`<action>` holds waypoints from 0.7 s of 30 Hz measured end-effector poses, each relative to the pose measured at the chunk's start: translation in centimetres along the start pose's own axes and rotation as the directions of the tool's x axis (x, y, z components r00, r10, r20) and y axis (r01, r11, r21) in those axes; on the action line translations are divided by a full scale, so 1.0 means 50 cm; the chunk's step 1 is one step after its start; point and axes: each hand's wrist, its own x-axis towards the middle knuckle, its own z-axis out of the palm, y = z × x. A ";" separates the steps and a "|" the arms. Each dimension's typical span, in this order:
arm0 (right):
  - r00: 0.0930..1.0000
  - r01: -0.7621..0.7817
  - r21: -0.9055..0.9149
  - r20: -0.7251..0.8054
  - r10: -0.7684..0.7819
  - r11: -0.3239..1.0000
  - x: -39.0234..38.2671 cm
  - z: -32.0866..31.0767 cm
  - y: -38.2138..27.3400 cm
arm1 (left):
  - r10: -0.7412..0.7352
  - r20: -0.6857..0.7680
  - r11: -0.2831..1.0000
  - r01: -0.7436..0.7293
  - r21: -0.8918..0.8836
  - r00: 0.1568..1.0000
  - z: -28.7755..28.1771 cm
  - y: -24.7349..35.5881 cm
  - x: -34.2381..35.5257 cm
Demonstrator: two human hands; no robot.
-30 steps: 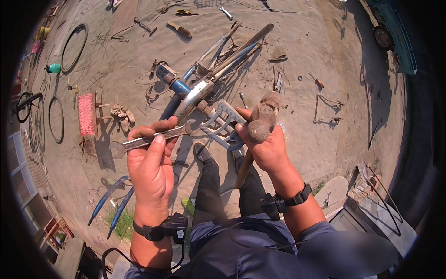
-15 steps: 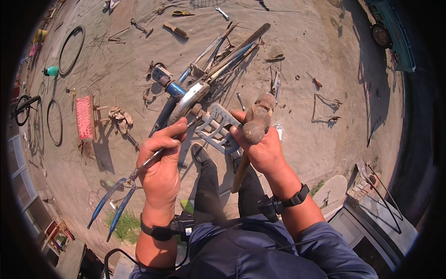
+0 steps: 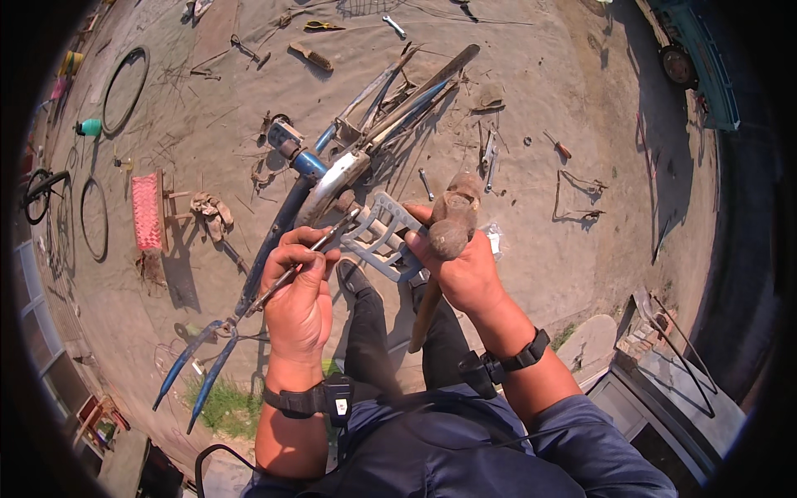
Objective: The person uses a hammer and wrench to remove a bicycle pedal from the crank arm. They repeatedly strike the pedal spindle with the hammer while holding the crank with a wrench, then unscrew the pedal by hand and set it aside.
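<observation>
In front of me lies a blue bicycle frame (image 3: 286, 203) with a worn white section and a grey pedal (image 3: 383, 236). My left hand (image 3: 297, 307) is closed round a slender metal rod (image 3: 325, 239), whose upper end is beside the pedal's inner end. My right hand (image 3: 475, 274) grips a ball-peen hammer (image 3: 459, 207) close under its rusty head, the wooden handle pointing down toward my legs. Its fingertips reach the pedal's right edge; whether they hold the pedal too is hidden. The blue fork (image 3: 198, 369) of the bicycle sticks out at the lower left.
Around lie a brush (image 3: 311, 56), yellow-handled pliers (image 3: 322, 26), a spanner (image 3: 394, 26), a screwdriver (image 3: 558, 145) and a bent metal stand (image 3: 579, 195). At left stand a pink woven stool (image 3: 148, 212) and a tyre (image 3: 126, 90). A green vehicle (image 3: 701, 66) is at far right.
My left hand has shifted a little to the right, and the rod's angle has changed. My right hand, with the hammer, has hardly moved.
</observation>
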 end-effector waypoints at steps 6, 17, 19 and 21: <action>1.000 -0.030 0.027 0.009 0.029 0.999 0.008 -0.001 0.001 | -0.004 -0.040 0.997 0.001 -0.083 0.999 0.008 0.000 0.001; 0.998 -0.061 0.033 0.008 0.061 0.998 0.003 0.001 0.022 | -0.003 -0.135 0.995 -0.010 -0.096 0.991 0.015 -0.014 -0.011; 0.999 -0.045 -0.016 0.021 0.045 0.999 0.005 -0.014 0.038 | -0.020 -0.140 0.994 0.004 -0.113 0.990 0.008 -0.015 -0.014; 0.998 -0.067 -0.007 0.018 0.067 0.998 0.002 -0.025 0.042 | -0.013 -0.134 0.995 0.000 -0.095 0.991 0.004 -0.011 -0.015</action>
